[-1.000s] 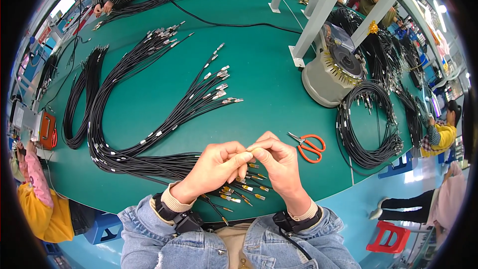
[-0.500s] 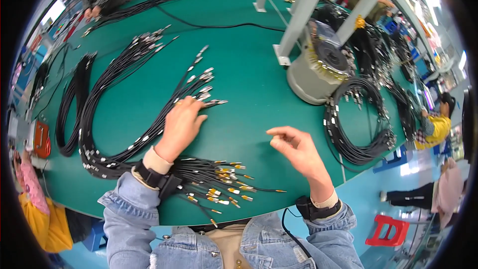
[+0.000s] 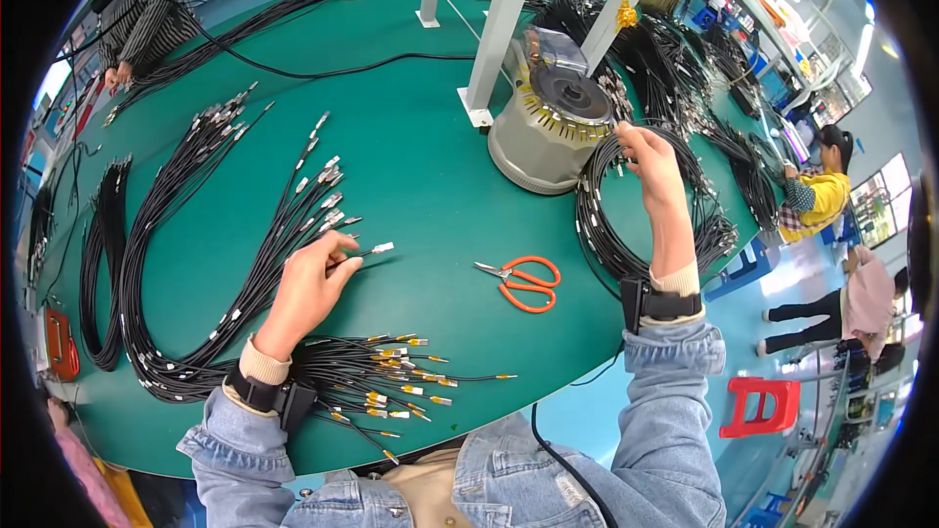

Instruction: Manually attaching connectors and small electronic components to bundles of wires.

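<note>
My left hand pinches a single black cable, whose silver connector sticks out past the fingertips. Beside it lies a bundle of black cables with silver ends, curving round to the near side, where many yellow-tipped ends fan out under my left wrist. My right hand reaches to the right rim of a round grey machine ringed with yellow strips. Thumb and index finger come together there; whatever is between them is too small to make out. Orange-handled scissors lie between my hands.
Coiled black cables lie under and around my right hand, with larger heaps behind. Grey metal posts stand on the green table. More cable bundles lie at left. Other people work around the table.
My right hand has moved from the table's near side to the round machine, and the scissors now show. My left hand now has one connector drawn out from the bundle. The view has swung right.
</note>
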Motion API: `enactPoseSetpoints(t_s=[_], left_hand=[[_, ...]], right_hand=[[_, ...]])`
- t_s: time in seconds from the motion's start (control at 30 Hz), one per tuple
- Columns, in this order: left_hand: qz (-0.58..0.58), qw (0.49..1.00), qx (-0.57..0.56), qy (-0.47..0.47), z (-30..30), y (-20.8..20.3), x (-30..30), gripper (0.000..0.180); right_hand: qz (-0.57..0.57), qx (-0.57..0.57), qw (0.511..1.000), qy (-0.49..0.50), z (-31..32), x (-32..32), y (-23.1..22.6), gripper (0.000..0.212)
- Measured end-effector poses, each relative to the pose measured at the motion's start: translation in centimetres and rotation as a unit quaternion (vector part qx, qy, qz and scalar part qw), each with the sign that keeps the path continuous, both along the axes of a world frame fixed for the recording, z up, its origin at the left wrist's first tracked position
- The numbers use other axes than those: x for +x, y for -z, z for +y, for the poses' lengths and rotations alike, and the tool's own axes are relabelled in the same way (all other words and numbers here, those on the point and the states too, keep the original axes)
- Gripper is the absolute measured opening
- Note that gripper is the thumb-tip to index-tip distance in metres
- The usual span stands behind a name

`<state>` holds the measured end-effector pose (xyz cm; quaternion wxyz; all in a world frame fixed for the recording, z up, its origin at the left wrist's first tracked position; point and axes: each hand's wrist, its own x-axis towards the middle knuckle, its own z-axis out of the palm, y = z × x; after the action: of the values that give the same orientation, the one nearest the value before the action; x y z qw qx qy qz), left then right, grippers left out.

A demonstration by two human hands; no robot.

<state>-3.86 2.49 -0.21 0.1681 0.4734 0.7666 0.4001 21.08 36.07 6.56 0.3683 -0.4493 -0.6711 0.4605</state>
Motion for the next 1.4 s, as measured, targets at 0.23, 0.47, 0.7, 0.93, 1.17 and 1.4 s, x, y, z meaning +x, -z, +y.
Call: enactPoseSetpoints(t_s=[0.23,0.47,0.7,0.93,1.17,1.4], left_hand=[[-0.039,0.998,0.036,0.020,0.2,-0.6,1.5,0.009],[-0.039,0.994,0.101,-0.006,-1.2,-1.7,3.4,0.006],[0.022,0.981,0.176,-0.079,-3.8,-2.2,5.9,0.006],[-0.104,0.967,0.206,-0.107,-5.1,-2.6,7.3,0.005],[-0.126,0.965,0.207,-0.095,-5.6,-2.5,7.1,0.009],[-0.140,0.961,0.216,-0.099,-5.6,-2.7,7.3,0.008]], right_hand=[[0.005,-0.056,0.996,-0.069,2.5,-0.7,0.9,0.014],[0.189,-0.078,0.973,-0.110,-3.1,-1.2,-1.7,0.010],[0.170,-0.125,0.948,-0.239,-20.6,-5.2,0.0,0.003],[0.210,-0.218,0.903,-0.305,-28.2,-7.8,4.0,0.003],[0.210,-0.173,0.915,-0.298,-28.8,-8.4,4.5,0.002],[0.210,-0.169,0.918,-0.289,-28.7,-8.5,4.9,0.001]])
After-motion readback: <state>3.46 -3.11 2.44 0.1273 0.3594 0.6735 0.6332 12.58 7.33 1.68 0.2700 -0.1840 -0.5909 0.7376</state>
